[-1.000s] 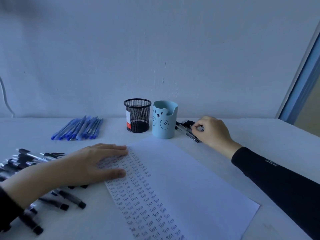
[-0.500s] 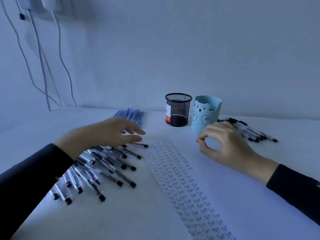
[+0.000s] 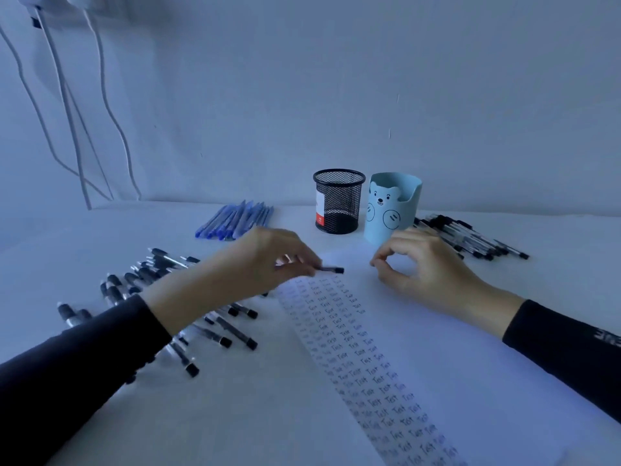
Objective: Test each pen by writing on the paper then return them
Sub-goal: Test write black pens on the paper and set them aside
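Above the far left corner of a white sheet of paper [image 3: 437,358], a person's left hand [image 3: 255,267] grasps a single pen [image 3: 331,269]. The fingers curl round the barrel, and only its black capped end shows, pointing across the paper's far edge. The hand hovers off the table, and its wrist passes over other pens.

Over the far edge of the paper, the right hand [image 3: 433,270] is clenched loosely with its fingers curled. Thumb and forefinger tips meet in a small ring, and nothing can be seen between them. Both arms wear dark long sleeves.

The paper lies on a pale table [image 3: 218,422], angled away from the viewer. Several narrow columns of the handwritten word "Test" [image 3: 356,351] run down the paper's left edge; the rest of the sheet is blank.

Left of the paper, a loose heap of clear pens with black caps [image 3: 158,277] lies scattered on the table, partly hidden under the left forearm. Beyond the paper's far left corner lies a tidy bundle of blue pens [image 3: 238,218]. Straight beyond the paper's far edge stand two holders side by side: a black mesh cup [image 3: 338,200] with a red and white label, and a light blue cup [image 3: 391,206] with a bear face drawn on it. Beyond the paper's far right, a second group of black-capped pens [image 3: 470,237] lies in a row.

White cables [image 3: 67,112] hang down the wall far beyond the paper's left side.
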Action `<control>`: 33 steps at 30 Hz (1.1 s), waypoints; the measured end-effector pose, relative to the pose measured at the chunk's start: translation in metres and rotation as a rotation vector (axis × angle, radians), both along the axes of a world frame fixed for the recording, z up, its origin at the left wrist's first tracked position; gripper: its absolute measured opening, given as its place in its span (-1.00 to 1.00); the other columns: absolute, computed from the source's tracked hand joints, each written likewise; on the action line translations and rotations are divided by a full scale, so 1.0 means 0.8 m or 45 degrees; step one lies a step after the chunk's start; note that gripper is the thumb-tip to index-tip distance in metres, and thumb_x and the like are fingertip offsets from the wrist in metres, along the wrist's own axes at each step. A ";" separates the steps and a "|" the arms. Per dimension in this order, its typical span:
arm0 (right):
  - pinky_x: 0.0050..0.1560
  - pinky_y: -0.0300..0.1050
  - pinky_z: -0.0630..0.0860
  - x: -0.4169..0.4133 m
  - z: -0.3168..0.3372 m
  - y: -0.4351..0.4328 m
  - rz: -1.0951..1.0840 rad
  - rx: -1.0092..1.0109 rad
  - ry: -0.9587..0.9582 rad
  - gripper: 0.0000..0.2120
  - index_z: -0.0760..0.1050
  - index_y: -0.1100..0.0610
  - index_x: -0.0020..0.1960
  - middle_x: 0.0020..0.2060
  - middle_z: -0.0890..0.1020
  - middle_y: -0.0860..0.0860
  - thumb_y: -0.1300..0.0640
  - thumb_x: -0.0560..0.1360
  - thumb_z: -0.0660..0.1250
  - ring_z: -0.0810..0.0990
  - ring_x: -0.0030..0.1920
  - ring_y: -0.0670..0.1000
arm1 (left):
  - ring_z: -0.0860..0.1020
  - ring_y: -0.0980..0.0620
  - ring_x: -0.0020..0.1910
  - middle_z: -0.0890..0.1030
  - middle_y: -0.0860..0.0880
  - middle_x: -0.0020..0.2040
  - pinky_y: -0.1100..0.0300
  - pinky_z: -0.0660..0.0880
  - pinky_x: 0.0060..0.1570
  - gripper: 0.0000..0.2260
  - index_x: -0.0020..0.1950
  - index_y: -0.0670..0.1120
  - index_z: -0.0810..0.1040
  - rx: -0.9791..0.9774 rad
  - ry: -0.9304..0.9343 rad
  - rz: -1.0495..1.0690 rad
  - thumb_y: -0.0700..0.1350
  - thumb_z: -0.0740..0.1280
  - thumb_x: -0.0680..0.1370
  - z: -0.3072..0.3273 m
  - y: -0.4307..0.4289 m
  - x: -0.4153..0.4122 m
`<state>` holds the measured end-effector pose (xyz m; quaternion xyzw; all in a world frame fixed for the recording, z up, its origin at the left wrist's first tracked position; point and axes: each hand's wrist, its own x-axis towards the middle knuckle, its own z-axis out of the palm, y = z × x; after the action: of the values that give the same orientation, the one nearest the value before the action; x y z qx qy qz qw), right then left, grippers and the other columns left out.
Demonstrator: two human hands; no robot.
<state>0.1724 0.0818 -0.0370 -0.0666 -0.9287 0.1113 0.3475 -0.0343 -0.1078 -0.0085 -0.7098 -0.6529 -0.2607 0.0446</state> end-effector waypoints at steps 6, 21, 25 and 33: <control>0.17 -0.23 0.35 -0.006 0.014 -0.043 -0.065 -0.290 -0.313 -0.48 0.63 -0.07 0.17 0.03 0.56 -0.21 -0.38 0.42 0.25 0.47 0.11 -0.16 | 0.56 0.29 0.01 0.60 0.10 0.17 0.46 0.45 0.00 -0.72 0.28 0.03 0.57 0.079 -0.008 0.057 0.03 0.30 0.60 -0.017 0.007 0.005; -0.32 -0.15 0.44 0.002 0.067 -0.018 0.317 -1.874 0.544 -0.78 0.44 -0.06 0.13 -0.40 0.45 -0.03 -0.07 0.68 0.04 0.46 -0.45 0.00 | 0.32 0.33 0.29 0.38 0.30 0.38 0.27 0.30 0.32 -0.46 0.34 0.22 0.44 -0.337 -0.005 0.138 0.43 0.15 0.45 -0.019 0.001 -0.008; -0.50 -0.24 -0.01 0.011 0.077 -0.019 0.370 -2.079 0.244 -0.59 0.50 -0.11 0.24 -0.51 0.07 -0.08 -0.29 0.57 0.09 0.00 -0.53 -0.07 | 0.08 0.46 0.41 0.13 0.47 0.44 0.29 0.00 0.43 -0.25 0.46 0.39 0.19 -0.640 0.005 0.092 0.58 0.16 0.30 -0.014 -0.004 -0.005; -0.59 -0.31 -0.02 0.010 0.077 -0.030 0.312 -2.208 0.284 -0.56 0.60 0.12 -0.13 -0.55 0.14 -0.08 -0.19 0.46 0.14 0.03 -0.63 -0.10 | 0.09 0.46 0.42 0.15 0.51 0.42 0.26 0.02 0.45 -0.21 0.42 0.43 0.20 -0.622 -0.009 0.109 0.62 0.17 0.23 -0.014 -0.004 -0.005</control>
<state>0.1801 0.0575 0.0242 -0.1955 -0.4786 0.8190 0.2488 -0.0386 -0.1107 -0.0199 -0.6703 -0.7262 -0.0954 -0.1194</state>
